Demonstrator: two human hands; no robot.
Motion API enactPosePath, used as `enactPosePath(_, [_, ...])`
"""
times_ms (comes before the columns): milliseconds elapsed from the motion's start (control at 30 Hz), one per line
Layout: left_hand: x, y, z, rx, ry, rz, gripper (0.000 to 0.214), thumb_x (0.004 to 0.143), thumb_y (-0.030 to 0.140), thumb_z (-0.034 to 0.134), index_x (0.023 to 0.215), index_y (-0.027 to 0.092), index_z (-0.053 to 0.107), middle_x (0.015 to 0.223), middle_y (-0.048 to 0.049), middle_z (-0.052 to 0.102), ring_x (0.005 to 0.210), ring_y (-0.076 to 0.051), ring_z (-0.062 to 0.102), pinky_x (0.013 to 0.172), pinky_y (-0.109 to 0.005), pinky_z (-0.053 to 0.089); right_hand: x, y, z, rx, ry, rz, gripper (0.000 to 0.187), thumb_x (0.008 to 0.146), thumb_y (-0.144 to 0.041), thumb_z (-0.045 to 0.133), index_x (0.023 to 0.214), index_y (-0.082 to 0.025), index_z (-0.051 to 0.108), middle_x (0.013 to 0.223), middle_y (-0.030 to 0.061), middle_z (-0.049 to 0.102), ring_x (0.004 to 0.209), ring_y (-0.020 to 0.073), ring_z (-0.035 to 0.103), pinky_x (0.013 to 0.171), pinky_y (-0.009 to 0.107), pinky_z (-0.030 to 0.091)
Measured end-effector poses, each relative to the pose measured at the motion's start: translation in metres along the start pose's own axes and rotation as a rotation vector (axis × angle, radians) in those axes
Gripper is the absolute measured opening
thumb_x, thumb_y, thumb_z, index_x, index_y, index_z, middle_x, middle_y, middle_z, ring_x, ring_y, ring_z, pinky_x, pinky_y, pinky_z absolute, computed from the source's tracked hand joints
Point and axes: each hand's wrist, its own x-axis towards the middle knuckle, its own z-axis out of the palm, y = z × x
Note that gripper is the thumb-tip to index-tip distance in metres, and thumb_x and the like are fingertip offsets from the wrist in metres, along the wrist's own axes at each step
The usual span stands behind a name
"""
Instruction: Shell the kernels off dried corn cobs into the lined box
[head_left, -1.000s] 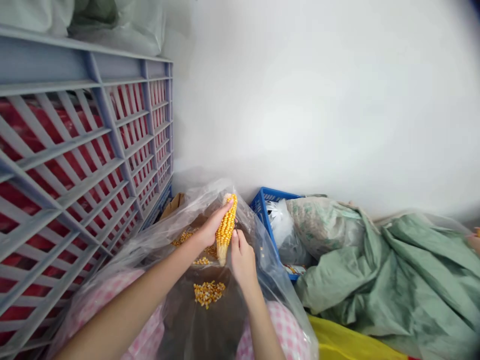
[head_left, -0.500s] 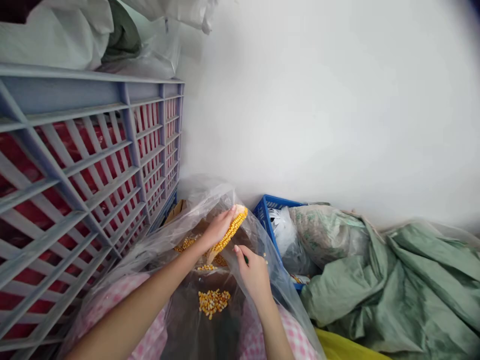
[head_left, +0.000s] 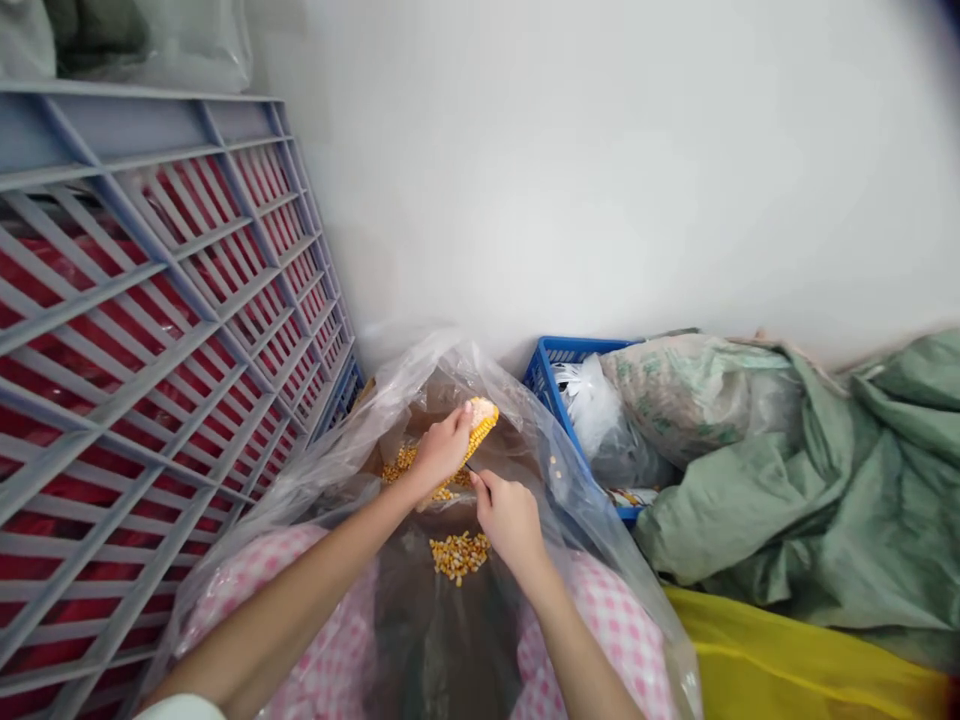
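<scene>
My left hand (head_left: 441,449) is wrapped round a yellow corn cob (head_left: 481,421), holding it tilted over a large clear plastic bag (head_left: 360,470) spread across my lap. My right hand (head_left: 508,518) sits just below the cob with its fingers curled and the thumb pressed against the cob's lower end. Loose yellow kernels (head_left: 460,555) lie in a small heap inside the bag under my hands, with more kernels (head_left: 397,465) further back.
A tall grey slatted crate (head_left: 150,330) with red contents stands on the left. A blue plastic basket (head_left: 559,375) with bags, green woven sacks (head_left: 810,470) and a yellow sheet (head_left: 787,665) fill the right. A white wall rises behind.
The cob has tipped from upright to slanted in my left hand. My right hand came off it, then returned to its lower end. The view shifted rightward.
</scene>
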Motion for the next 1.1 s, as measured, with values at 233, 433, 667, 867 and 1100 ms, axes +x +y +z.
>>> enactPosePath(233, [0.01,0.002,-0.004,-0.496,-0.166,-0.165,0.06,0.08,0.063,0.03,0.092,0.015,0.064,0.081,-0.0109,0.068,0.079,-0.023,0.062,0.069,-0.03,0.046,0.006,0.007,-0.013,0.136,0.026,-0.04,0.036,0.091,-0.036,0.033,0.082,-0.023,0.066,0.072,0.0038,0.069,0.068,0.017,0.064,0.054,0.024,0.028])
enactPosePath(433, [0.013,0.005,-0.018,-0.946,-0.359,-0.395,0.039,0.083,0.047,0.042,0.085,0.012,0.06,0.062,-0.0044,0.063,0.054,-0.013,0.058,0.054,-0.024,0.047,0.015,0.014,-0.023,0.301,0.122,0.069,0.039,0.092,-0.039,0.031,0.084,-0.024,0.065,0.072,0.0018,0.069,0.068,0.0155,0.063,0.056,0.023,0.031])
enactPosePath(667, [0.012,-0.005,-0.005,-0.772,-0.658,-0.519,0.041,0.083,0.05,0.039,0.1,0.017,0.056,0.072,-0.0041,0.064,0.049,-0.013,0.057,0.043,-0.026,0.048,0.014,0.015,-0.017,0.085,0.073,0.174,0.032,0.091,-0.033,0.033,0.085,-0.019,0.062,0.075,0.0083,0.068,0.067,0.0184,0.064,0.058,0.025,0.035])
enactPosePath(867, [0.004,-0.007,0.019,-0.652,-0.354,-0.444,0.044,0.084,0.055,0.031,0.101,0.02,0.052,0.055,0.0029,0.05,0.034,-0.007,0.041,0.031,-0.016,0.029,0.015,0.017,-0.013,0.004,0.063,0.173,0.032,0.091,-0.03,0.034,0.081,-0.018,0.063,0.072,0.0102,0.068,0.066,0.0201,0.065,0.056,0.026,0.037])
enactPosePath(1100, [0.005,-0.008,0.014,-0.617,-0.522,-0.332,0.039,0.072,0.051,0.058,0.093,0.02,0.047,0.068,0.0033,0.051,0.043,-0.006,0.044,0.039,-0.019,0.035,0.018,0.012,-0.007,-0.007,0.112,0.155,0.034,0.092,-0.031,0.031,0.083,-0.018,0.062,0.07,0.0105,0.067,0.064,0.0195,0.065,0.057,0.026,0.038])
